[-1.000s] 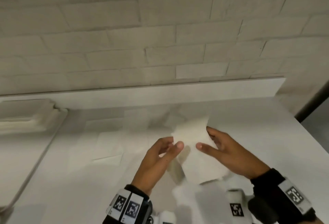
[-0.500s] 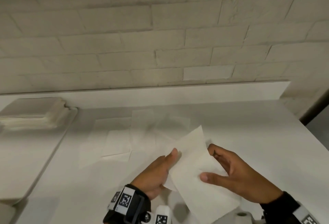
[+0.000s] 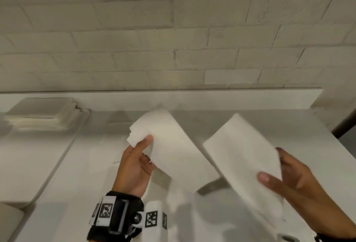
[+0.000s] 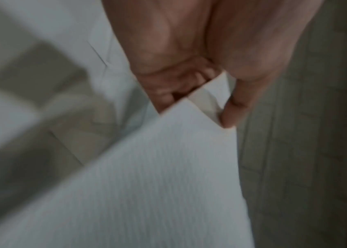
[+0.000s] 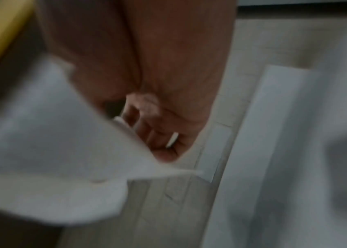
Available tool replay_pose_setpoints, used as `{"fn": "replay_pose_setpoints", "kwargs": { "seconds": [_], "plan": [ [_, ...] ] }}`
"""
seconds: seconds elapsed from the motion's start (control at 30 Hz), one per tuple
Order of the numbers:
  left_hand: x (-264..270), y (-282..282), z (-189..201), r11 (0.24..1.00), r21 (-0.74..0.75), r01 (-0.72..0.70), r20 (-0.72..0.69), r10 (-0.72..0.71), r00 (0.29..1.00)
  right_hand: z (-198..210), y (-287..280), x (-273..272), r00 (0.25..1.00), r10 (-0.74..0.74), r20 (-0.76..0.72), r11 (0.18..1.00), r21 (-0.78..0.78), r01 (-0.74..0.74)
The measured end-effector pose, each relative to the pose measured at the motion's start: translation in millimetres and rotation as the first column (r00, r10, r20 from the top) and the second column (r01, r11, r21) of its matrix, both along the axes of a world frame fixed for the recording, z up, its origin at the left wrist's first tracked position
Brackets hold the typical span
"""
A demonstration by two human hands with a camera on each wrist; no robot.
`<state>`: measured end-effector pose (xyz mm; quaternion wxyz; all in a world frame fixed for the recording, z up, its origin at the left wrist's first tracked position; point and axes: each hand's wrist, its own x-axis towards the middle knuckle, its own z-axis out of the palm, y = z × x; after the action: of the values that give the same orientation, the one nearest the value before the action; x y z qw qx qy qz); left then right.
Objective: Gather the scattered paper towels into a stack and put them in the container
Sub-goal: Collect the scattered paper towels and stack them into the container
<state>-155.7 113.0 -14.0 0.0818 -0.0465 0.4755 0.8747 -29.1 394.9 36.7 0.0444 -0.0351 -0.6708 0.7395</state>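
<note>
My left hand (image 3: 142, 149) pinches a thin stack of white paper towels (image 3: 169, 145) near its left corner and holds it tilted above the counter. In the left wrist view the thumb and fingers of that hand (image 4: 196, 104) clamp the corner of the stack (image 4: 157, 184). To the right, my right hand (image 3: 275, 166) grips another white paper towel (image 3: 240, 155), thumb on top and fingers underneath. The right wrist view is blurred, showing the right hand (image 5: 164, 134) and its towel (image 5: 51, 151). The two held bundles are apart. A white tray container (image 3: 57, 164) lies at the left.
A neat pile of folded towels (image 3: 38, 114) sits at the far end of the tray. The white counter (image 3: 289, 126) ends at a low ledge under a pale brick wall (image 3: 173, 39). The counter's right edge drops to a dark floor (image 3: 346, 126).
Both hands were together on one bundle low over the counter. Now they have risen and moved apart, each holding its own paper. Loose towels seen earlier on the counter are now hidden behind them.
</note>
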Motion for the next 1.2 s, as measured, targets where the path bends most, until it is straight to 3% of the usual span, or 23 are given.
{"fn": "replay_pose_setpoints", "kwargs": {
  "seconds": [0.07,0.13,0.27,0.37,0.5,0.63,0.8,0.93,1.07,1.2],
  "plan": [
    [-1.6,-5.8,-6.7,0.994,-0.104,-0.018,0.075,0.026,0.997,-3.5,3.3,-6.2,0.983,-0.177,-0.049,0.948,-0.278,0.157],
    [4.8,4.2,-12.3,0.969,-0.245,0.039,0.119,-0.01,0.993,-8.7,-7.1,-17.3,0.983,-0.179,-0.031,0.912,-0.379,0.154],
    [30.4,38.1,-8.3,0.942,-0.253,0.221,0.071,-0.21,0.975,-43.5,-47.3,-35.3,0.986,-0.022,0.165,0.968,-0.245,0.062],
    [39.0,44.5,-0.6,0.901,-0.379,0.209,-0.097,-0.264,0.96,-53.8,-58.0,-37.2,0.97,0.043,0.241,0.987,-0.158,-0.004],
    [43.7,41.5,-1.0,0.874,-0.472,0.119,-0.154,-0.214,0.965,-59.3,-64.9,-33.9,0.96,0.01,0.282,0.994,-0.108,0.021],
    [49.2,33.7,-4.0,0.903,-0.382,0.194,-0.011,-0.214,0.977,-63.1,-72.4,-30.9,0.959,-0.091,0.268,0.993,-0.05,0.108],
    [57.3,24.0,-9.0,0.852,-0.521,0.054,-0.152,-0.155,0.976,-63.1,-77.4,-27.4,0.958,-0.108,0.267,0.991,-0.052,0.127],
    [60.4,19.8,-9.9,0.865,-0.501,0.027,-0.119,-0.1,0.988,-64.0,-80.0,-26.7,0.955,-0.165,0.246,0.983,-0.037,0.18],
    [65.1,11.8,-11.8,0.848,-0.531,0.009,-0.154,-0.107,0.982,-64.0,-79.9,-25.3,0.96,-0.148,0.237,0.985,-0.048,0.163],
    [67.9,12.0,-11.3,0.854,-0.517,-0.058,-0.15,-0.024,0.988,-62.5,-81.2,-24.8,0.97,-0.071,0.232,0.992,-0.083,0.092]
  ]
}}
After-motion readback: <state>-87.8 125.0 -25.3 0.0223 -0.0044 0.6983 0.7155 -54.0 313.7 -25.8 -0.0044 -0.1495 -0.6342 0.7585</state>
